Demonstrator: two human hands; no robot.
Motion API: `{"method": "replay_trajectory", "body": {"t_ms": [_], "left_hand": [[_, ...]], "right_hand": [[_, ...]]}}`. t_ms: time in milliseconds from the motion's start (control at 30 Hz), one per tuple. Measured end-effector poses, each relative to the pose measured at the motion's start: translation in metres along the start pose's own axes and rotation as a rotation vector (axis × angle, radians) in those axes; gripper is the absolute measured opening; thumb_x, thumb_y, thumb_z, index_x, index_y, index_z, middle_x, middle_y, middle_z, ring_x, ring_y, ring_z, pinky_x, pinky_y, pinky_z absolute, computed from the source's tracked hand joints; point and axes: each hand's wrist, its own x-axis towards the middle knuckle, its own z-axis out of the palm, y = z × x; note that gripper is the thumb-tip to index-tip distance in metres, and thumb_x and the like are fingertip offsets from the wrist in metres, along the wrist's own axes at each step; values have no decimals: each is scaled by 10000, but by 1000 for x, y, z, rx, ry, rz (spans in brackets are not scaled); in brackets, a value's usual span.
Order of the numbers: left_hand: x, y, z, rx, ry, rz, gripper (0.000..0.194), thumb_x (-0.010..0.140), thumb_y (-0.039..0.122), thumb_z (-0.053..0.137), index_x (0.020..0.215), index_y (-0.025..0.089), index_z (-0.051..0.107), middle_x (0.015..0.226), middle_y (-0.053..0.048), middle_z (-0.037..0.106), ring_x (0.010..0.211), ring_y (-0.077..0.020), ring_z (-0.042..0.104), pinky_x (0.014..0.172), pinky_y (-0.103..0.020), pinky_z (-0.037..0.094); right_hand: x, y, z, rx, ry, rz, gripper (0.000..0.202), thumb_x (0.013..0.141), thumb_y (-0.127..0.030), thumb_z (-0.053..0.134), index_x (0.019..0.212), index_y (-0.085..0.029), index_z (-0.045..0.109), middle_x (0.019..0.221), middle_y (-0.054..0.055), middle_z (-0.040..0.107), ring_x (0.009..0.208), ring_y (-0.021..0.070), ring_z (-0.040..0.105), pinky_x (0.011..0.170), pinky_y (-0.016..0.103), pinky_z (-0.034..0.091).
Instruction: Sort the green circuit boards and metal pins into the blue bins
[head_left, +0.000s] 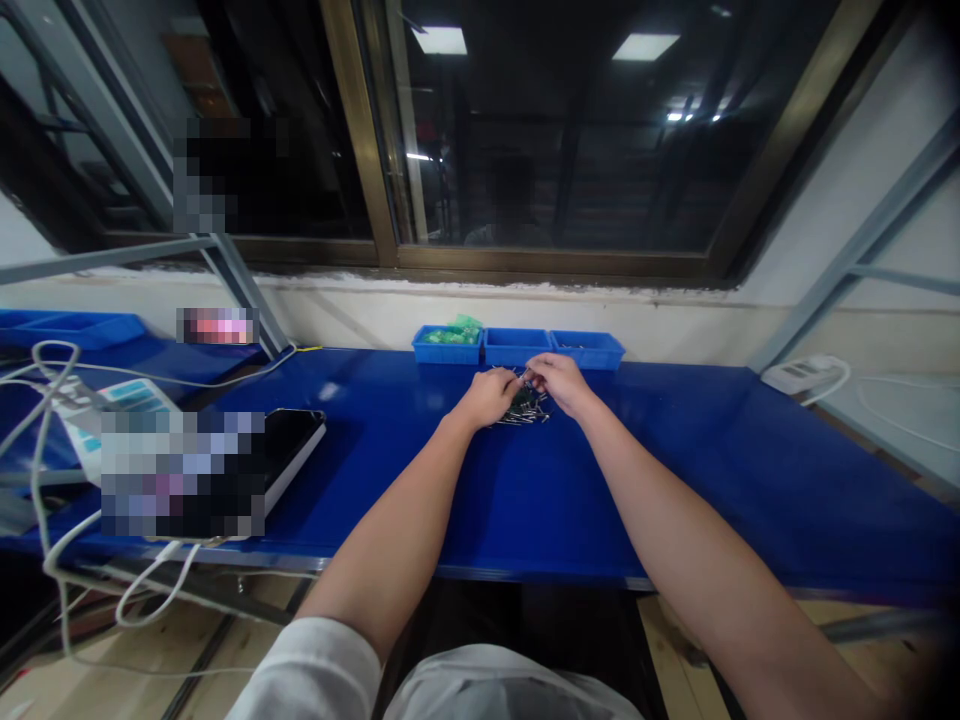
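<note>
My left hand [486, 398] is closed in a pinch at the left side of a small pile of thin, shiny metal pieces [531, 412] on the blue tabletop. Just above that pile, the fingertips of my right hand [559, 382] are pinched together, almost meeting the left fingertips. Whatever lies between the fingers is too small to make out. The pieces look like short pins or screws, lying loosely in different directions, with something dark among them. Part of the pile is hidden behind my left hand.
Against the wall stand a blue bin with green plastic bags [450, 350], a middle blue bin [516, 352] and a right blue bin [592, 358] with small bits inside. A thick tablet-like device [296, 445] and white cables [46, 480] are left; a power strip [796, 375] is right.
</note>
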Motion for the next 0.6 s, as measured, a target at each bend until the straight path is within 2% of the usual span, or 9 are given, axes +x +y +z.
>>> {"method": "replay_trajectory", "body": {"t_ms": [133,267,400,500,600], "left_hand": [[1,-6,1,54,-3,-4,312,914,298,371,772,172,617,832,-59,623,794,-167,577,746,-272,416],[0,-8,-1,85,-63,-11,271,901,268,387,791,180,619,874,-62,621,859,-182,576,783,-290,414],[-2,-5,-3,54,-110,-14,257,897,287,400,836,197,633,936,-47,617,948,-182,564,850,-303,402],[-3,-4,-5,12,-92,-34,304,908,371,385,903,213,645,975,-42,618,993,-191,555,884,-333,389],[-3,-6,-5,-12,-17,-93,363,919,429,342,979,224,637,1011,-51,619,1037,-210,540,914,-370,373]], "right_hand": [[-1,-1,-4,-114,-9,-89,173,623,-268,585,763,-168,598,618,8,624,524,101,507,513,225,386],[-4,-4,-9,-224,-118,-220,110,585,-200,557,674,-170,615,588,-10,604,580,123,542,586,245,411],[-7,-5,-13,-177,-186,-179,111,619,-250,536,622,-168,610,518,-18,569,500,108,490,525,233,381],[-5,-3,-18,-160,-128,-139,166,646,-299,524,600,-163,608,502,-9,563,474,104,474,499,228,370],[1,3,-26,-223,31,-123,166,641,-295,524,605,-166,621,509,-4,575,489,114,493,518,236,390]]}}
